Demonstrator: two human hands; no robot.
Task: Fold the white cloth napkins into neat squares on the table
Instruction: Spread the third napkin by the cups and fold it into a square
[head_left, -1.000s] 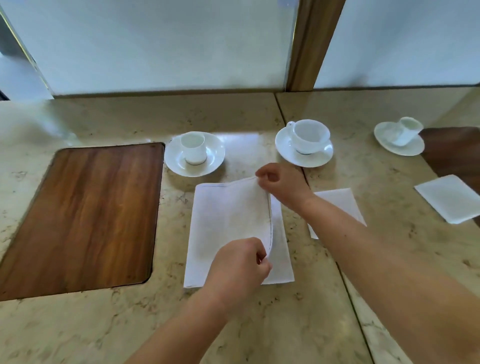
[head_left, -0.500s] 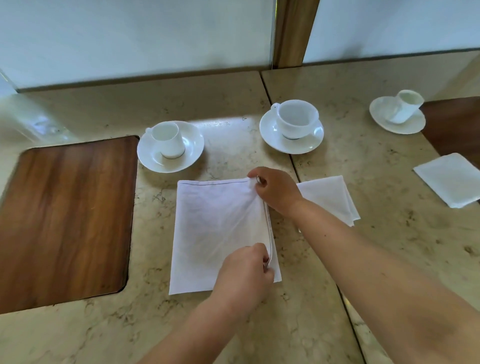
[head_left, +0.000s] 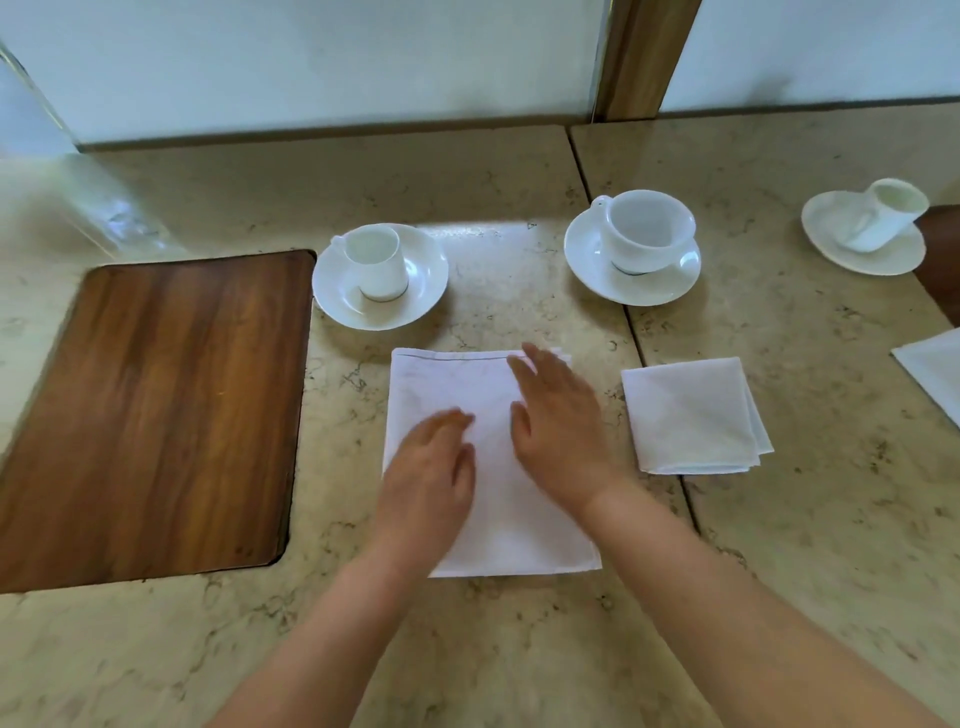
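Both hands, left hand (head_left: 431, 467) and right hand (head_left: 558, 431), press flat and released on the half-folded napkin (head_left: 498, 525) at the bench's (head_left: 519, 649) near centre, smoothing it; next likely a crosswise fold into a square.

A white napkin (head_left: 498, 499) folded to a tall rectangle lies flat under both hands. Right of them sits a folded square napkin (head_left: 693, 415) (layered edges showing); another, apparently folded, is cut off farther right (head_left: 935, 371).

i am at a dining or café table (head_left: 519, 649): marble top, wood inlay (head_left: 156, 415), three cups on saucers (head_left: 379, 278), folded napkins (head_left: 693, 415) laid at places.
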